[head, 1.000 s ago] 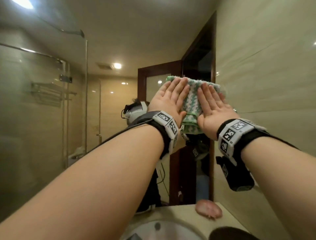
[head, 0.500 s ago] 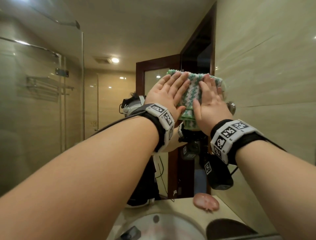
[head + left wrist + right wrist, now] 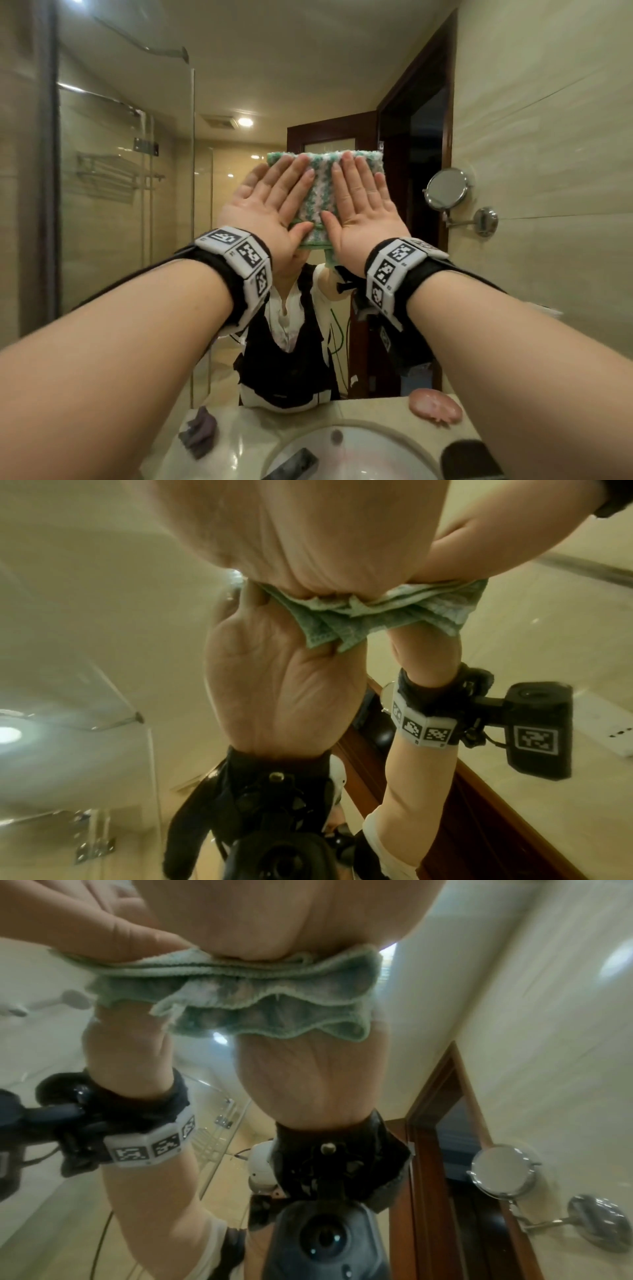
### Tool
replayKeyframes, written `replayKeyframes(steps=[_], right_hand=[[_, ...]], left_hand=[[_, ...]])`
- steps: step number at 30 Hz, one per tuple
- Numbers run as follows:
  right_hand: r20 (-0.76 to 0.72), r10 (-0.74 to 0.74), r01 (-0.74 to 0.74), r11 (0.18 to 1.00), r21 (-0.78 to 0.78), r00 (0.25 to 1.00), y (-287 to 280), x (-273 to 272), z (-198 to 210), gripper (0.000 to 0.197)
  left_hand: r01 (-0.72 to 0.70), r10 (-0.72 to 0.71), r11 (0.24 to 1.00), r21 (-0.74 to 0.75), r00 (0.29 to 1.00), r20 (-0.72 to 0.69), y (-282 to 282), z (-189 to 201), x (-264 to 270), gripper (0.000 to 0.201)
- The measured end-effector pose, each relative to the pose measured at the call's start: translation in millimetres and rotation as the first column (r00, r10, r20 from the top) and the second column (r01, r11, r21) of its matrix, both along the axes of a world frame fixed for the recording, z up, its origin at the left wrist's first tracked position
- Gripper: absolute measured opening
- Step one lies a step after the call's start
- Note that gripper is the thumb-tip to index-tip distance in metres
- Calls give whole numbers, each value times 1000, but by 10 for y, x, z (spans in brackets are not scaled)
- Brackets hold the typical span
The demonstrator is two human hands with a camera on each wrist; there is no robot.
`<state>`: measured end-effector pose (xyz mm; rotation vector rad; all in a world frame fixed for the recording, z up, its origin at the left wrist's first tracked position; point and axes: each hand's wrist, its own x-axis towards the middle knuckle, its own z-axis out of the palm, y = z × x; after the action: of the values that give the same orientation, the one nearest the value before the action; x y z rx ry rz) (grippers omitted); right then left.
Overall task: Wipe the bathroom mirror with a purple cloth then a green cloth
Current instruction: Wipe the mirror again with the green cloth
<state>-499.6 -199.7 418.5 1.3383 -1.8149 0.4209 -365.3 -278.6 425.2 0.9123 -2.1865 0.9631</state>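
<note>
- Pressing flat against the bathroom mirror point(image 3: 113, 212), both of my hands hold a folded green cloth point(image 3: 322, 192) to the glass at about head height.
- My left hand point(image 3: 270, 205) lies on the cloth's left part, fingers straight and together, pointing up; it grasps nothing, only pushes.
- My right hand point(image 3: 363, 209) lies just beside it on the cloth's right part, fingers likewise straight and spread a little, palm pressing.
- The two thumbs nearly meet over the cloth's lower middle.
- The cloth is green and white striped; its top edge shows above my fingertips and a small corner hangs below my palms.
- From the left wrist view, the green cloth point(image 3: 369, 610) is bunched in folds between palm and glass, with the hand's reflection below it.
- From the right wrist view, the green cloth point(image 3: 246, 993) shows wavy layered edges under the heel of the palm.
- Below, on the counter point(image 3: 376, 411), a purple cloth point(image 3: 200, 431) lies crumpled left of the sink point(image 3: 342, 452).
- A pink soap-like lump point(image 3: 435, 406) sits on the counter to the right, against the mirror.
- A small round shaving mirror point(image 3: 445, 188) juts from the right wall on a metal arm.
</note>
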Motion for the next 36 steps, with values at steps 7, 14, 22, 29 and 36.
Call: replayKeyframes(steps=[7,14,22,29,36], right_hand=[[-73,92,-91,996,20,993,-484,700,27,66],[-187,146,-141,989,36,972,-1059,1503,-52,63],[-226,161,-162,987,14,961,-1352,1861,-109,62],[-282,158,-162,987,9,946,-1231,1738,-128,62],[-228,161,-170,985,-20,960,-929,1235,-202,62]], left_hand=[[-114,118,990,86,992,-37,-400,-39,714,63],[-308,319,927,215,948,-14,-755,-130,1520,67],[-450,446,864,224,892,71,-824,-145,1767,69],[-470,471,855,221,881,52,-734,-180,1681,69],[-369,372,908,197,928,26,-555,-228,1251,66]])
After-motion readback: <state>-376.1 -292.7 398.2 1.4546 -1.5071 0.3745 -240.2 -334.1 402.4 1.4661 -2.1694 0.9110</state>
